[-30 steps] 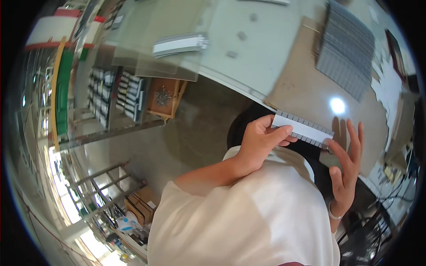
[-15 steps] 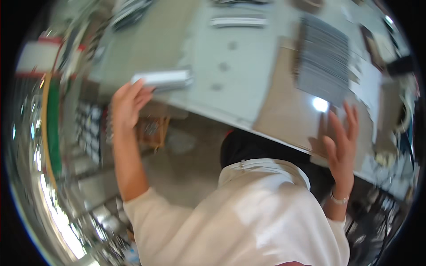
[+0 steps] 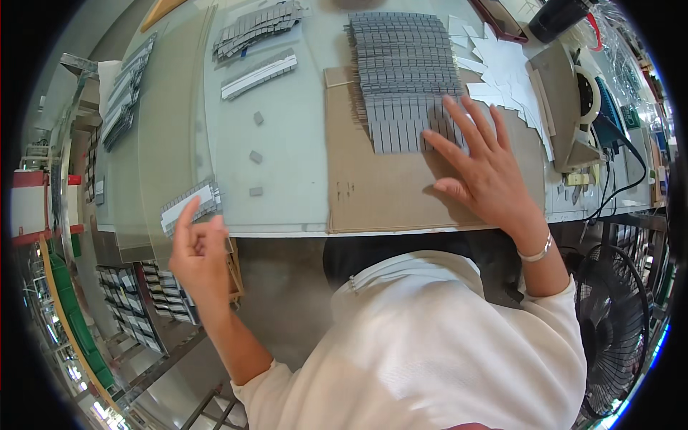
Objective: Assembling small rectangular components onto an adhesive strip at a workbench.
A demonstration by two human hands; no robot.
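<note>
Ok so from my end, the left hand (image 3: 198, 251) had slid off the left end of the white-topped segmented strip (image 3: 185, 206), now half-open, strip just beyond its fingers. My spread right hand (image 3: 489, 168) now overlapped the grey strip stack (image 3: 401, 68) ahead; couldn't tell contact.

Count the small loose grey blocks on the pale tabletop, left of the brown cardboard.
3, in a rough column: the farthest block, the middle block and the nearest block, close to the front edge. Any beneath other things would be hidden.
</note>
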